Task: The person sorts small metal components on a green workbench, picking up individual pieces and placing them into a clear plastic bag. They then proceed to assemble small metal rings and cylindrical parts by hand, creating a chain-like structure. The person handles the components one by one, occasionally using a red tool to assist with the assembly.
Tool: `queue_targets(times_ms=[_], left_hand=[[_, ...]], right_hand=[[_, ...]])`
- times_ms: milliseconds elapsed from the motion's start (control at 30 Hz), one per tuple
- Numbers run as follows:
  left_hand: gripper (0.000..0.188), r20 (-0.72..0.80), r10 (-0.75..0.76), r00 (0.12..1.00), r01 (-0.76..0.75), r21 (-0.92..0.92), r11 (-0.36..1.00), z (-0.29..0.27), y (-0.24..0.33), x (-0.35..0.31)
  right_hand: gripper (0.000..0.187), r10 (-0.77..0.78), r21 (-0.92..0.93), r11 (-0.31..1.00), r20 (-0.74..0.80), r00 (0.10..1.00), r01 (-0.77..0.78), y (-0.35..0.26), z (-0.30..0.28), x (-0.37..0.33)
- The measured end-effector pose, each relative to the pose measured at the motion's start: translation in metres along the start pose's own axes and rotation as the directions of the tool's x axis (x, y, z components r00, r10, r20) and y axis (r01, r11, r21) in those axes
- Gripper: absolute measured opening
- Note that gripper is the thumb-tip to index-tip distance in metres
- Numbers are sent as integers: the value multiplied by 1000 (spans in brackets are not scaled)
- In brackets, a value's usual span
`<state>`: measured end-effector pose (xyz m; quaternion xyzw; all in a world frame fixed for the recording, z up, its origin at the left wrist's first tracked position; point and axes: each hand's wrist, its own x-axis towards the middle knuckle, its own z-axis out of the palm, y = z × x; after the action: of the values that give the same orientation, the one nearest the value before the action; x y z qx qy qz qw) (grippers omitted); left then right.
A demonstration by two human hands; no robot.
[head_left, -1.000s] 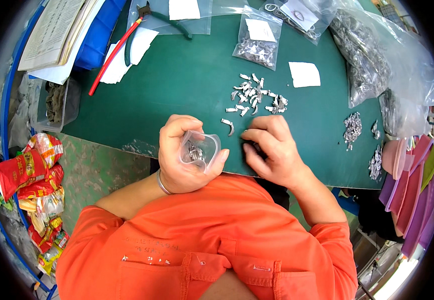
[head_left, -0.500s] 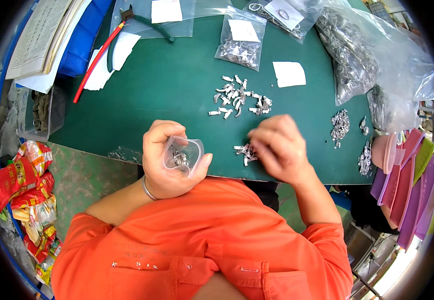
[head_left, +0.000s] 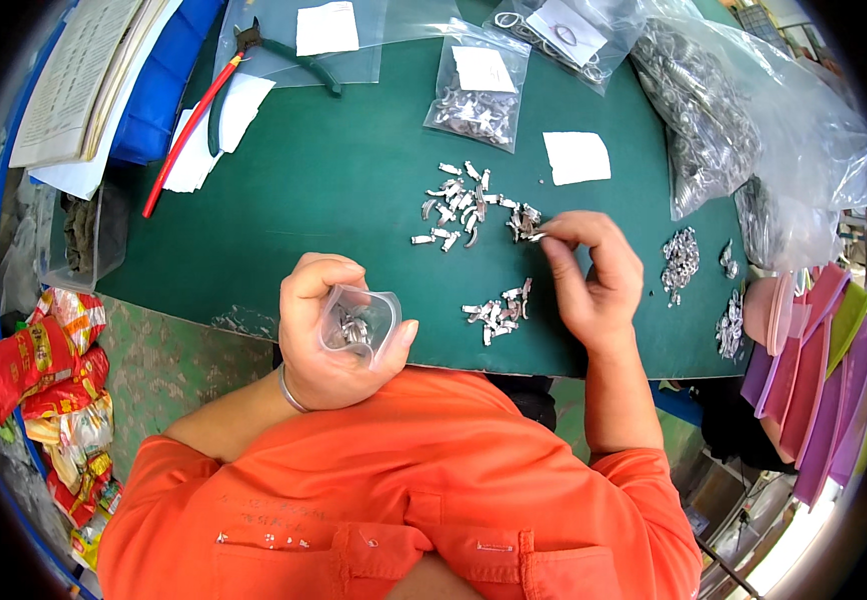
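Note:
My left hand [head_left: 329,340] is wrapped round a clear plastic bag [head_left: 379,312], its mouth spread open. Small silvery metal parts [head_left: 354,330] lie inside it. With thumb and forefinger, my right hand [head_left: 599,275] pinches a small metal part [head_left: 537,237] at the right end of a loose pile of metal clips [head_left: 464,205]. Nearer to me, a smaller pile of the same clips [head_left: 499,313] rests close to the table's front edge.
On the green table [head_left: 354,180] lie red-and-green cutters [head_left: 244,45], a white paper slip [head_left: 577,157] and a filled clear bag [head_left: 476,105]. Large bags of metal parts [head_left: 699,110] stand at back right. Rings [head_left: 681,262] are heaped at right. Colourful bins [head_left: 814,370] stand beside the table.
My right hand has moved from the nearer pile up to the right end of the farther one and pinches a part there. My left hand still holds the bag.

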<state>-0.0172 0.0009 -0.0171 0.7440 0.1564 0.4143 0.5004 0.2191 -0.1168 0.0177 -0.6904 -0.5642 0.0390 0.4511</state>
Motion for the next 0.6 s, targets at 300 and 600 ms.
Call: queue_targets(times_ms=[300, 600], left_hand=[[70, 13, 15, 1000, -15, 31, 999, 0, -1, 3], [69, 1, -12, 1000, 12, 6, 1000, 1, -1, 1]], right_hand=[[14, -35, 121, 993, 326, 945, -5, 3, -16, -3], [18, 66, -186, 982, 114, 991, -44, 9, 1, -1]])
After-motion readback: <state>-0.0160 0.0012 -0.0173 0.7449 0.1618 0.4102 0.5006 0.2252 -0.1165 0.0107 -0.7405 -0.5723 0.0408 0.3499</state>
